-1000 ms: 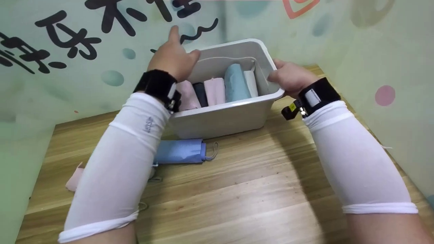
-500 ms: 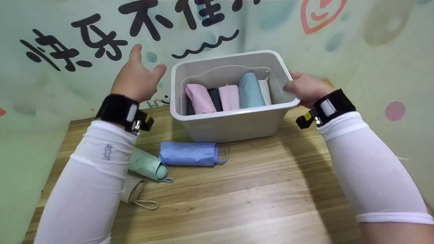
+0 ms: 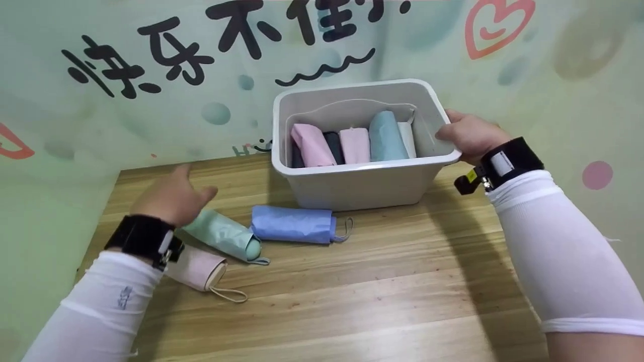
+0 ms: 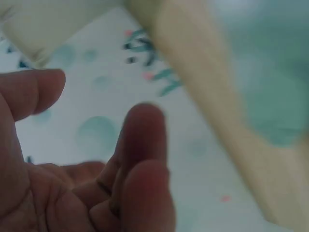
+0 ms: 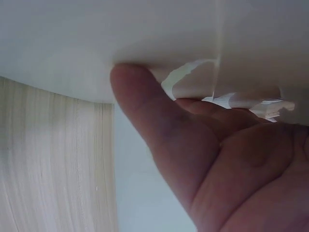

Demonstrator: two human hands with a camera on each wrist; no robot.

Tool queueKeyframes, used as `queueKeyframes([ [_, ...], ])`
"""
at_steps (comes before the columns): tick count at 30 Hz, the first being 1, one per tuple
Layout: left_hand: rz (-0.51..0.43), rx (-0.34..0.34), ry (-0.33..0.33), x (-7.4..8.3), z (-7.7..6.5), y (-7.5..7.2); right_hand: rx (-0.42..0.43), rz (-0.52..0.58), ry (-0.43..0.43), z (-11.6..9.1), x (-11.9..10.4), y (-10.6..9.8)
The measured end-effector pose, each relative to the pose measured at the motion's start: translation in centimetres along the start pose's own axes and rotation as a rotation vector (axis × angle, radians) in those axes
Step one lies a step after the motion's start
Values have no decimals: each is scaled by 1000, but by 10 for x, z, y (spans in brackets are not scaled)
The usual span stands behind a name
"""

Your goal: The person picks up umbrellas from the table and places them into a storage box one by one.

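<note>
The right hand [image 3: 465, 134] grips the white box [image 3: 362, 186] by its right rim — the left hand [image 3: 171, 198] hangs spread over the green umbrella [image 3: 226, 236].

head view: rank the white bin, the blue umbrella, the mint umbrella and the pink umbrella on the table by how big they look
1. white bin, clearly largest.
2. blue umbrella.
3. mint umbrella, close to the blue one; its far end is hidden by the left hand, so this order is unsure.
4. pink umbrella, partly hidden behind the wrist, so unsure.
</note>
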State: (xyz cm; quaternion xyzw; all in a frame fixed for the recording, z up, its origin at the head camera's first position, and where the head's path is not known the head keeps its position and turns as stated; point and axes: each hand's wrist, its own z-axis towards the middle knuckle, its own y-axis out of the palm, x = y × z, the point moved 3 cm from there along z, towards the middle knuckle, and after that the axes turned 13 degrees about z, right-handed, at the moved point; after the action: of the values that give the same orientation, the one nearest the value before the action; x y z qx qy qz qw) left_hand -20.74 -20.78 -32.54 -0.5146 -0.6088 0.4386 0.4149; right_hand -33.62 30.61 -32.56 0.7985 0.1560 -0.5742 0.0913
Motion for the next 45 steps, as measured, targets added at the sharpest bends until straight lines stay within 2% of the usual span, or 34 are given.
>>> queueKeyframes([
  [2, 36, -35, 5, -5, -2, 13, 7, -16, 8, 0, 1, -2],
  [6, 86, -57, 20, -7, -2, 29, 14, -37, 15, -2, 0, -5],
  [16, 128, -51, 101, -8, -9, 49, 6, -46, 16, 1, 0, -2],
  [20, 166, -25, 127, -2, -7, 60, 11, -52, 23, 1, 0, -2],
  [24, 229, 17, 182, 5, -6, 71, 2, -17, 4, 1, 1, -1],
  [31, 231, 129, 266, 12, -4, 80, -15, -4, -7, 1, 2, -1],
  [38, 281, 192, 293, 11, 1, 87, -1, -23, -6, 1, 1, -3],
  [45, 219, 201, 295, 5, 3, 86, -5, -10, -10, -1, 1, -1],
])
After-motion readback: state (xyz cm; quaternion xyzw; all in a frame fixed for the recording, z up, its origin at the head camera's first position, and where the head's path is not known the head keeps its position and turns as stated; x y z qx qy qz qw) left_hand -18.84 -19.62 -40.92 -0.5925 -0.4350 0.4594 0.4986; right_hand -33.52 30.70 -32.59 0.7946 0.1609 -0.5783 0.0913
